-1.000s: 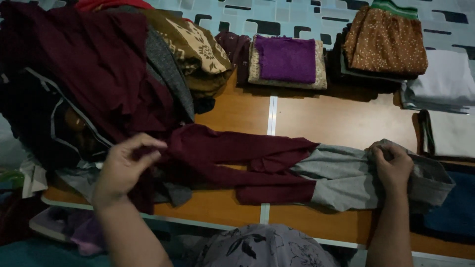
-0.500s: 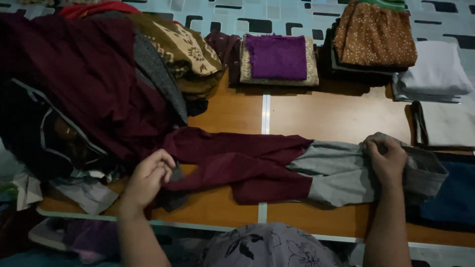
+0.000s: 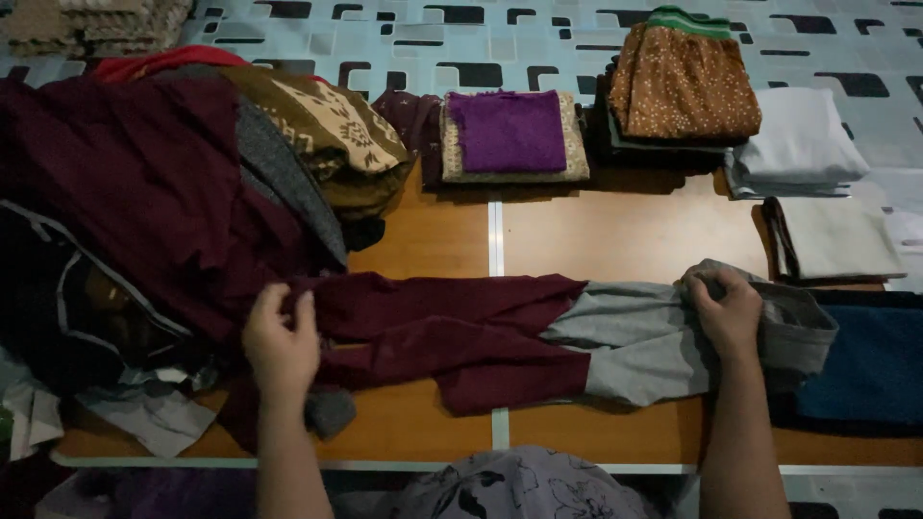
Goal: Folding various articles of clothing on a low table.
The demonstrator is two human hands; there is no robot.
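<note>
Head view: a long maroon-and-grey cloth garment point(image 3: 519, 336) is spread flat across the wooden bench point(image 3: 625, 231). Its maroon end is pressed under the left hand point(image 3: 281, 344), fingers flat and released, while its grey end is gripped by the right hand point(image 3: 726, 309).

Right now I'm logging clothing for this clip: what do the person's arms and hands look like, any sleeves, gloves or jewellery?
Both forearms are bare, with no sleeves in view. The left hand and right hand wear no gloves; in this dim light no rings, watch or bracelets show. Below, between the arms, lies grey fabric with a dark floral print, apparently the person's garment.
</note>
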